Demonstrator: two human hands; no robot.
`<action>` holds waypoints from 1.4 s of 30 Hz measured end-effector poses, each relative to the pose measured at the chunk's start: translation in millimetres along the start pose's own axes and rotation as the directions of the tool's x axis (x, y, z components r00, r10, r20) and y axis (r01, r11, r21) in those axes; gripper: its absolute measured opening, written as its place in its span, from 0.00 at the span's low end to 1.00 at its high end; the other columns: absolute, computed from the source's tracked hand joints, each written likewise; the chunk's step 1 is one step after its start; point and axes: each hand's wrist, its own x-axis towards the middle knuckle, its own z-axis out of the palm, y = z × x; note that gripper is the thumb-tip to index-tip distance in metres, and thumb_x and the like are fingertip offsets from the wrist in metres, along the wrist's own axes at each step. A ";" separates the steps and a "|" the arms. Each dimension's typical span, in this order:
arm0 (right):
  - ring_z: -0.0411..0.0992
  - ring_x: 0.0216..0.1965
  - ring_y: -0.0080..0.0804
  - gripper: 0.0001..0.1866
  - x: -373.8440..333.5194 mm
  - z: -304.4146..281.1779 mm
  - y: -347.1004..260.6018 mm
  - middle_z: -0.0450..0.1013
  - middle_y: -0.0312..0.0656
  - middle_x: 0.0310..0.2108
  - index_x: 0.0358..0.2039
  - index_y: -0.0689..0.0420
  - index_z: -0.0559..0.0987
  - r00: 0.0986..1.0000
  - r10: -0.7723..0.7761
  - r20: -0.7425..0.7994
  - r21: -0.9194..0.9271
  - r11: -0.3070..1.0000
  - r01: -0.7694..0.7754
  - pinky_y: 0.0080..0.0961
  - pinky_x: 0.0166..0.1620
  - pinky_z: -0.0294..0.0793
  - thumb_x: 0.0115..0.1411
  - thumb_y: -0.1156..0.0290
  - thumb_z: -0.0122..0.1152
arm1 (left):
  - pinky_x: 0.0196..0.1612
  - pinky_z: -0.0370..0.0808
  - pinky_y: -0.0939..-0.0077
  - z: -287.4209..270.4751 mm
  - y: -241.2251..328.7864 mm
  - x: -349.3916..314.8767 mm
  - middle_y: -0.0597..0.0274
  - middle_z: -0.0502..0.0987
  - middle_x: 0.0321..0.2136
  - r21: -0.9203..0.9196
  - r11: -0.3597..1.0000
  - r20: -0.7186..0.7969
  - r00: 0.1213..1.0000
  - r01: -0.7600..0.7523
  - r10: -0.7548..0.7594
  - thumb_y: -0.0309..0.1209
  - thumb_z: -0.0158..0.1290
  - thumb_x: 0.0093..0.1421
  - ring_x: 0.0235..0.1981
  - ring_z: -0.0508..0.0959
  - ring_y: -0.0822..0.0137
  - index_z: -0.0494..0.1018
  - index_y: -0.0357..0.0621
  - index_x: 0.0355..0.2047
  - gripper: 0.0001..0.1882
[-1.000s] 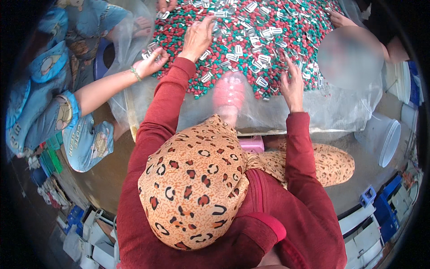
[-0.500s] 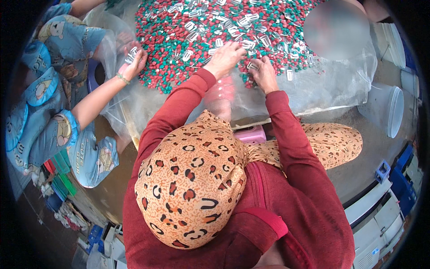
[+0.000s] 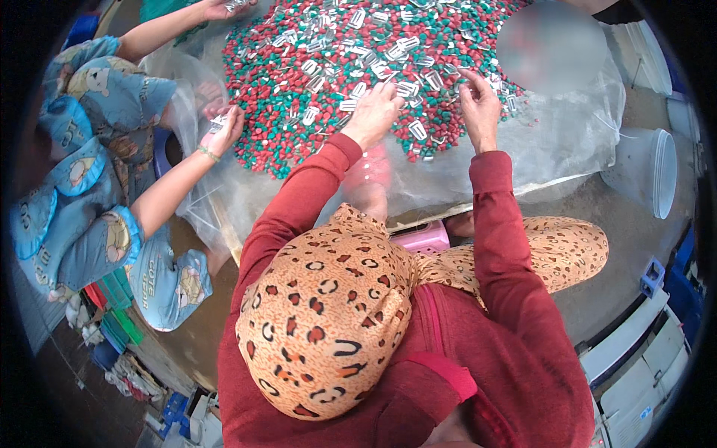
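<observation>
Pile of small red and green pieces (image 3: 291, 82) is spread on clear plastic sheeting (image 3: 553, 149); white slotted oblong clips (image 3: 417, 131) are scattered over the pile. Left hand (image 3: 376, 112) is curled over pile's near part; grip cannot be told. Right hand (image 3: 482, 108) is held open at pile's right, thumb and forefinger parted.

A round blur (image 3: 553, 46) at the upper right hides whatever lies behind it. The pile of red and green pieces (image 3: 284, 123) runs off the top edge, its pieces too small to make out singly. A co-worker's hand (image 3: 226, 9) at the upper left is cut by that edge. Whether the left hand (image 3: 373, 116) grips a clip cannot be told. The pink box (image 3: 424, 236), lower centre, is partly hidden by a leg (image 3: 444, 272).
</observation>
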 end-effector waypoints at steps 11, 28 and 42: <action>0.75 0.32 0.36 0.19 28.4 32.6 39.2 0.75 0.47 0.32 0.46 0.55 0.76 0.946 0.148 0.289 -0.010 0.988 -0.152 0.30 0.42 0.74 0.51 0.73 0.59 | 0.37 0.79 0.68 -97.5 -62.4 -20.3 0.56 0.73 0.34 -0.991 -0.087 0.129 0.859 0.099 -0.496 0.32 0.43 0.64 0.36 0.77 0.62 0.66 0.36 0.44 0.13; 0.71 0.29 0.21 0.16 -21.1 50.4 -17.8 0.76 0.38 0.31 0.38 0.65 0.79 0.754 0.280 0.594 0.081 0.912 -0.402 0.21 0.34 0.70 0.55 0.65 0.62 | 0.32 0.73 0.67 -39.3 -37.0 -72.8 0.54 0.78 0.27 -0.350 0.773 -0.107 0.797 0.529 -0.594 0.37 0.60 0.51 0.28 0.78 0.59 0.75 0.43 0.35 0.15; 0.74 0.27 0.40 0.16 -9.6 19.6 9.1 0.76 0.45 0.26 0.44 0.58 0.76 0.915 0.090 0.393 -0.307 0.951 0.039 0.31 0.33 0.72 0.54 0.69 0.60 | 0.41 0.72 0.61 -56.5 -35.7 -21.9 0.55 0.75 0.33 -0.266 0.925 0.114 0.962 0.271 -0.249 0.38 0.56 0.53 0.38 0.76 0.55 0.74 0.55 0.44 0.17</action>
